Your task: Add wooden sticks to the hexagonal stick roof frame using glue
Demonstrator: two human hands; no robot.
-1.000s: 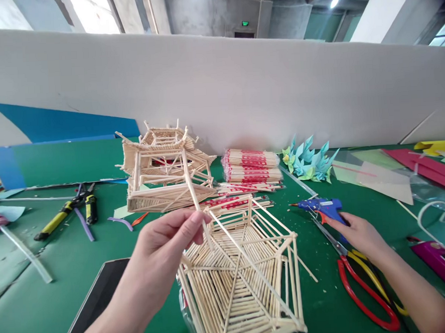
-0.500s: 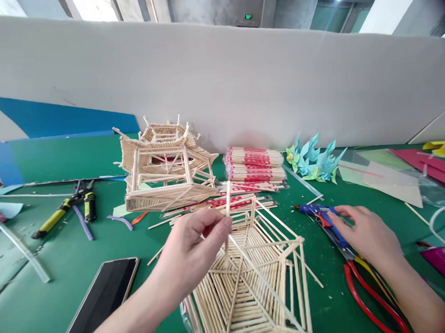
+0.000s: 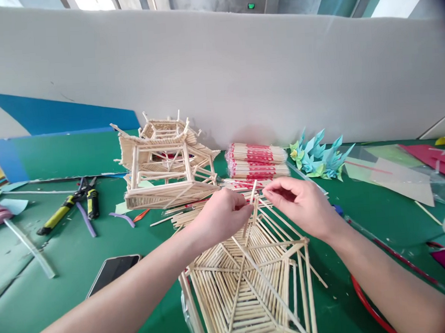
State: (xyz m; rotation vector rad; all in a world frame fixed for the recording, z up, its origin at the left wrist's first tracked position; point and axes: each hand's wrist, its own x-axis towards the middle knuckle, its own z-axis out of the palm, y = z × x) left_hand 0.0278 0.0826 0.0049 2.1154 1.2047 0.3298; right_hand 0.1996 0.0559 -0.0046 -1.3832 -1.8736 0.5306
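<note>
My left hand [image 3: 223,216] pinches a thin wooden stick [image 3: 254,186] that stands nearly upright over the far side of a lattice frame [image 3: 248,285] built of similar sticks. Just right of the stick's top is my right hand [image 3: 303,204], its thumb and fingertips drawn together. Whether anything fine is between those fingertips cannot be made out. The frame has a many-sided rim and rows of sticks filling its floor. One longer stick [image 3: 271,286] lies slanting across it. The blue glue gun [image 3: 338,210] is mostly hidden behind my right forearm.
A taller stick pavilion [image 3: 162,165] stands behind on the left. Wrapped stick bundles [image 3: 258,160] and blue-green folded-paper flowers [image 3: 318,155] sit along the back. Yellow-black pliers [image 3: 74,205] and a phone [image 3: 114,273] lie left. Red handles [image 3: 370,305] show at lower right.
My right hand has left the glue gun and come in beside the stick's top. My left hand has moved right and slightly up with the stick.
</note>
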